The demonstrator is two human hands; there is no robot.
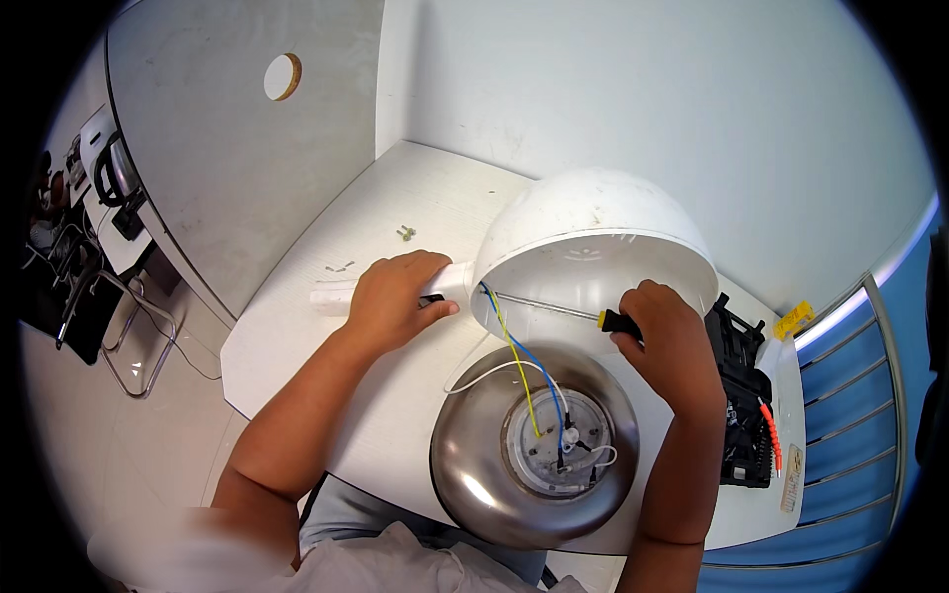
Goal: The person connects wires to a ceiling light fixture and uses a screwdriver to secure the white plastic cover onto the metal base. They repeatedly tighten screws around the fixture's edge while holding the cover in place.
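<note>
My left hand (393,298) is wrapped round the white handle (331,301) of a dome-shaped plastic housing (603,208), which lies tipped on its side. In my right hand (664,331) is a screwdriver (554,307) with a black and yellow grip. Its long shaft reaches left inside the dome, and the tip is near the handle's inner end, where wires come out. Yellow-green and blue wires (527,358) run from there to a round steel kettle base (474,445) in front of me. That base stands with its underside up, showing a grey disc with terminals and a white wire.
Small screws (406,233) and thin metal bits (340,267) lie on the white table (395,188) at the left. A black tool case (746,395), an orange flexible shaft (770,435) and a yellow box (793,320) are at the right, beside a metal railing (895,395).
</note>
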